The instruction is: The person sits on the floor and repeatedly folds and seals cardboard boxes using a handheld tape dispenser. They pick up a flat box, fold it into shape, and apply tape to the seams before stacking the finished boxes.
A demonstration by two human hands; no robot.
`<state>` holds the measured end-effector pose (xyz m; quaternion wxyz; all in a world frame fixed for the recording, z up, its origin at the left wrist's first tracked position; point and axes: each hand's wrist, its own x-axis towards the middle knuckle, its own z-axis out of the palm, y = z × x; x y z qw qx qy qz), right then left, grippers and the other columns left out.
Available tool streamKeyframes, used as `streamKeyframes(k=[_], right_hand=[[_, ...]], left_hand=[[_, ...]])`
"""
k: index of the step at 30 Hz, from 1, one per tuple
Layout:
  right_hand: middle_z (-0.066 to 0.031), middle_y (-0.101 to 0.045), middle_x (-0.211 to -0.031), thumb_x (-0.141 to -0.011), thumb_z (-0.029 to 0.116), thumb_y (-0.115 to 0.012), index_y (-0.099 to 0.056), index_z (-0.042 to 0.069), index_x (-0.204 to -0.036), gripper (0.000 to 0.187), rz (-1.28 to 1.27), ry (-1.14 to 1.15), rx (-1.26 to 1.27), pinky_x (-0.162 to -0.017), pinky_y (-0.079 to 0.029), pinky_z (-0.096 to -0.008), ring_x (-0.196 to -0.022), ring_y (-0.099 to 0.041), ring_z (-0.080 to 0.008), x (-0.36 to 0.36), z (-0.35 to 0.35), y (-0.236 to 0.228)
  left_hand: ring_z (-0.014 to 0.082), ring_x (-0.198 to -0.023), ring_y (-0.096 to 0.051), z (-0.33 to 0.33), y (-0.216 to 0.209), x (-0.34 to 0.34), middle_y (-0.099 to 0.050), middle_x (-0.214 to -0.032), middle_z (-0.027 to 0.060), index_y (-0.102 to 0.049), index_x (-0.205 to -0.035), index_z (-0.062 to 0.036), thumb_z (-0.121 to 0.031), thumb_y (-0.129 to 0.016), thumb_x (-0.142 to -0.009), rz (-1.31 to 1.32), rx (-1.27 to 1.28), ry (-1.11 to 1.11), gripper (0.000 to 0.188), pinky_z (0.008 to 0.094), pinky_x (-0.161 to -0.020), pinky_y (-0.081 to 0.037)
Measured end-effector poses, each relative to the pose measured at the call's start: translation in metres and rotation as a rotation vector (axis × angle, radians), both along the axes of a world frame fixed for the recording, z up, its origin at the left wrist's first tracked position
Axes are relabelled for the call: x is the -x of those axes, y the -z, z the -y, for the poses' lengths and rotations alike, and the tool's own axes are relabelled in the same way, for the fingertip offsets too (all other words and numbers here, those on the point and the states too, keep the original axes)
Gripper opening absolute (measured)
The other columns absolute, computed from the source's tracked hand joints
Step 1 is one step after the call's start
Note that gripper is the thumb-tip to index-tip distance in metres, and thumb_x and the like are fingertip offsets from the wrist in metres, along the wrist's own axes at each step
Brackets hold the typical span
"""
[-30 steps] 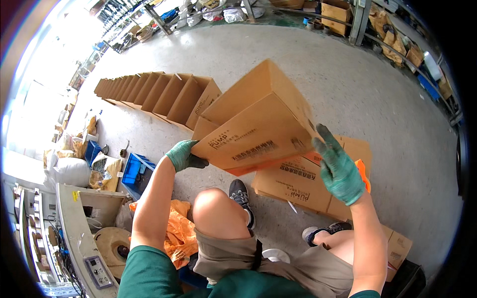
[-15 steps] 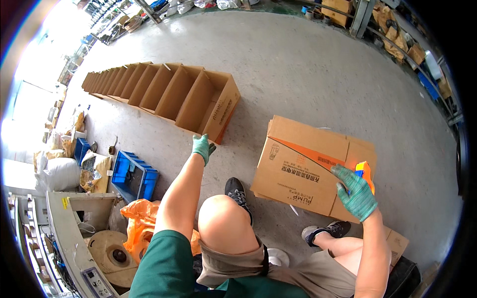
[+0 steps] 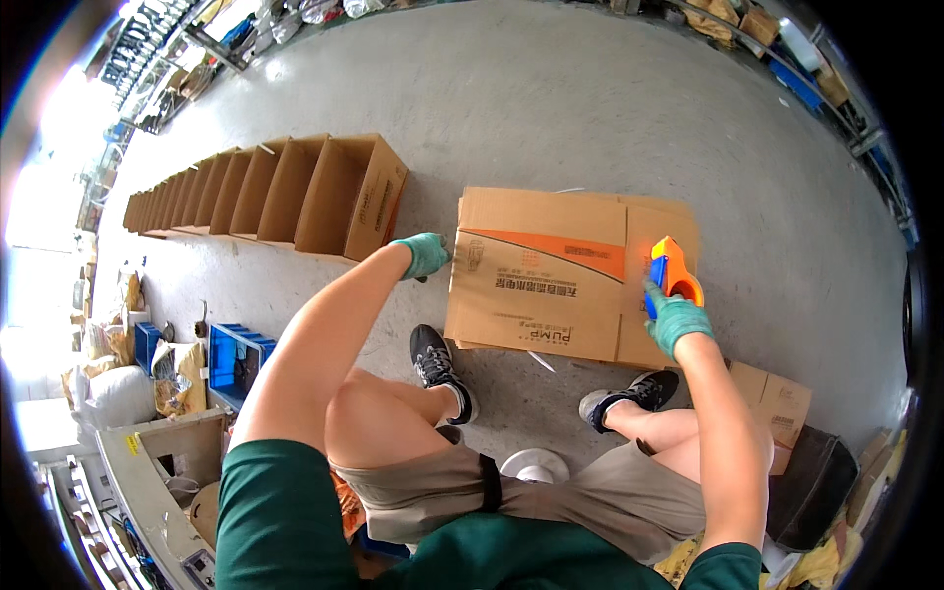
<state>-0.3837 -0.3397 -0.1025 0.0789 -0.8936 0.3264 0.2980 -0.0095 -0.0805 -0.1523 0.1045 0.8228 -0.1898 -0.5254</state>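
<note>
My right hand (image 3: 680, 321) is at the tape gun (image 3: 671, 264) atop the flat cartons (image 3: 551, 295); remotely, I can't tell whether its fingers grip, and a loose hold could drop it. My left hand (image 3: 425, 257), grip also unclear, could skew their near edge.

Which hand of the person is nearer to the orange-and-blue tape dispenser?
The right. The right hand is at the tape dispenser, overlapping its near end in this view; the left hand is across the flat cardboard stack, close by its left edge.
</note>
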Motion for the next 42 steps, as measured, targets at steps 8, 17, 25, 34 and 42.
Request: streamKeyframes(k=[8,17,25,34,42], right_hand=[[-0.0219,-0.067,-0.121,-0.102,0.046,-0.041,-0.063,0.014,-0.129,0.047,0.158,0.379,-0.183,-0.098,-0.048,-0.0495,-0.113,-0.064,-0.0387,0.005,0.019,0.071],[-0.0167,-0.065,-0.125,-0.095,0.028,-0.056,-0.059,0.015,-0.129,0.036,0.235,0.395,-0.127,-0.094,-0.052,-0.0453,-0.109,-0.065,-0.0368,0.006,0.032,0.083],[-0.0188,-0.069,-0.115,-0.085,0.031,-0.065,-0.062,0.010,-0.121,0.042,0.113,0.214,-0.085,-0.090,-0.054,-0.0475,-0.106,-0.067,-0.0384,0.027,0.023,0.050],[-0.0137,-0.059,-0.136,-0.091,0.027,-0.065,-0.056,0.015,-0.139,0.051,0.788,0.105,0.030,-0.105,-0.047,-0.0509,-0.129,-0.053,-0.0396,-0.017,-0.005,-0.112],[-0.0119,-0.041,-0.152,-0.083,0.013,-0.070,-0.052,0.017,-0.142,0.062,1.041,-0.196,0.494,-0.118,-0.024,-0.0632,-0.143,-0.033,-0.0446,-0.033,-0.005,-0.106]], left_hand=[[0.0357,-0.099,-0.070,0.008,0.069,0.019,-0.072,-0.107,0.0224,-0.074,-0.104,-0.0002,-0.019,-0.058,-0.091,0.399,0.001,-0.012,0.027,0.0399,-0.082,-0.055],[0.0224,-0.090,-0.063,0.013,-0.019,0.055,-0.066,-0.105,0.0119,-0.059,-0.116,-0.0023,-0.009,-0.066,-0.089,0.114,0.540,-0.534,0.028,0.0390,-0.080,-0.053],[0.0191,-0.080,-0.063,-0.037,-0.100,-0.007,-0.066,-0.093,0.0073,-0.062,-0.107,-0.0042,0.003,-0.057,-0.084,0.129,1.076,-0.800,0.024,0.0340,-0.074,-0.054],[0.0169,-0.093,-0.064,-0.080,-0.090,0.004,-0.069,-0.105,0.0050,-0.064,-0.115,-0.0015,0.007,-0.058,-0.081,0.092,1.106,-0.654,0.036,0.0321,-0.088,-0.052],[0.0176,-0.100,-0.064,-0.080,-0.066,-0.003,-0.068,-0.114,0.0054,-0.060,-0.124,-0.0021,0.004,-0.060,-0.081,0.147,1.045,-0.654,0.043,0.0318,-0.090,-0.052]])
